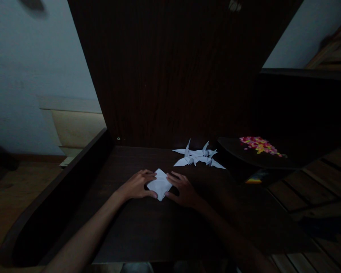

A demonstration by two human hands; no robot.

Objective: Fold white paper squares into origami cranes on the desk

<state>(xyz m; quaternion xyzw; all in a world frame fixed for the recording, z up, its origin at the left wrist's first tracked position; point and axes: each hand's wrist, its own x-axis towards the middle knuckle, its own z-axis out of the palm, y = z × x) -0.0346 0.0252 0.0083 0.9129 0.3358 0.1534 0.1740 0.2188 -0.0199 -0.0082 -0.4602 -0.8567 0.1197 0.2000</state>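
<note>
A diamond of folded white paper (pixel 159 185) lies on the dark wooden desk, one corner pointing away from me. My left hand (pixel 138 185) grips its left side, fingertips on the upper left edge and thumb on the lower left edge. From the other side my right hand (pixel 184 189) holds it the same way, with the thumb near the lower right edge. The left and right corners sit between thumb and fingers. Behind my right hand stand several white origami cranes (pixel 197 154) in a tight group, their wings and necks pointing outward.
A dark raised shelf (pixel 230 148) at the right carries a pile of small pink, red and yellow pieces (pixel 260 146). A tall dark panel (pixel 170 76) closes off the back. Along the left runs a raised side board (pixel 59 193). The light is dim.
</note>
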